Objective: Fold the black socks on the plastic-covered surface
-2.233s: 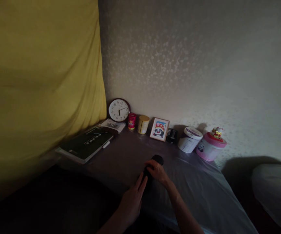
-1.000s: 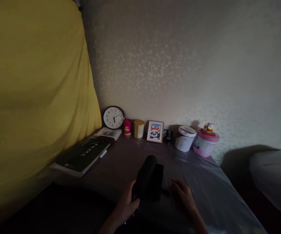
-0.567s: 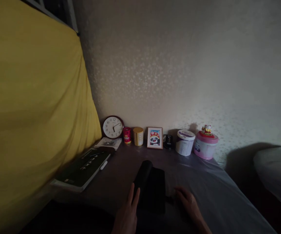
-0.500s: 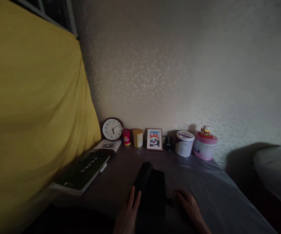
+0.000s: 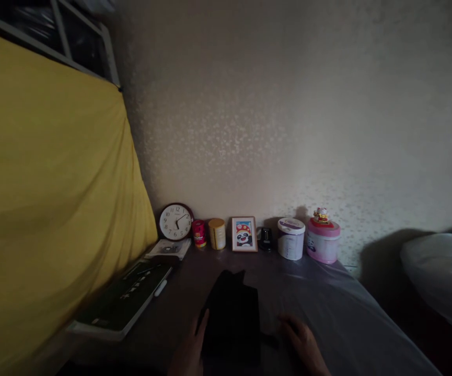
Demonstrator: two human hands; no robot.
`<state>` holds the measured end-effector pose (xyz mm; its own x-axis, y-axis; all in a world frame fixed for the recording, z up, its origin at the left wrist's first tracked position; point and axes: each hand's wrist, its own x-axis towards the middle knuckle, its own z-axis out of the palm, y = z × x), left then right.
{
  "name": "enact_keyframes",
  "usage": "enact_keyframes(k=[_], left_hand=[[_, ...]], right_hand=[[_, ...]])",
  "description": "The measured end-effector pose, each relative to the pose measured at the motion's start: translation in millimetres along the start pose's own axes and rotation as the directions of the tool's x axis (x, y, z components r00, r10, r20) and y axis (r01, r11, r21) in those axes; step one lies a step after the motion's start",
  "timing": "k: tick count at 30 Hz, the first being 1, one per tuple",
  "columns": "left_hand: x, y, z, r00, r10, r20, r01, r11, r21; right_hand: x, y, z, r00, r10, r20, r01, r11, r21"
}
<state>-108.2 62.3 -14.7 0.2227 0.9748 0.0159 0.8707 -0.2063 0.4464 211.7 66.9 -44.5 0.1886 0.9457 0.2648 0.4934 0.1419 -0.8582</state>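
A black, flat, folded case (image 5: 231, 318) lies low in the middle of the head view, its surface too dark to show detail. From its right side a short black strap (image 5: 269, 340) sticks out over the tablecloth. My left hand (image 5: 189, 344) grips the case by its left edge, with the thumb on top and the other fingers hidden. To the right of the strap, my right hand (image 5: 302, 342) rests low over the cloth with loosely bent fingers. I see nothing in it, and it seems apart from the strap.
A grey cloth (image 5: 327, 308) covers the table. Along the wall stand a clock (image 5: 176, 222), a red can (image 5: 199, 233), a yellow can (image 5: 217, 234), a framed panda picture (image 5: 244, 234) and two tubs (image 5: 290, 240). A green book (image 5: 126, 297) and white pen (image 5: 160, 288) lie left.
The rolled left part of the black case has been lifted and spread, so its outline is wider. My left hand has shifted from on top to the left edge. The view has tilted up slightly.
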Motion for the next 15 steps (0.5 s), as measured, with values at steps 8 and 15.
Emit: enact_keyframes(k=[8, 15], left_hand=[[-4, 7, -35.0, 0.97, -0.057, 0.237, 0.201, 0.734, -0.649], [-8, 35, -37.4, 0.996, 0.027, -0.083, -0.048, 0.966, -0.255]], right_hand=[[-5, -7, -4, 1.0, 0.023, 0.002, -0.023, 0.999, -0.039], [-13, -40, -13, 0.999, 0.034, 0.042, -0.034, 0.999, -0.003]])
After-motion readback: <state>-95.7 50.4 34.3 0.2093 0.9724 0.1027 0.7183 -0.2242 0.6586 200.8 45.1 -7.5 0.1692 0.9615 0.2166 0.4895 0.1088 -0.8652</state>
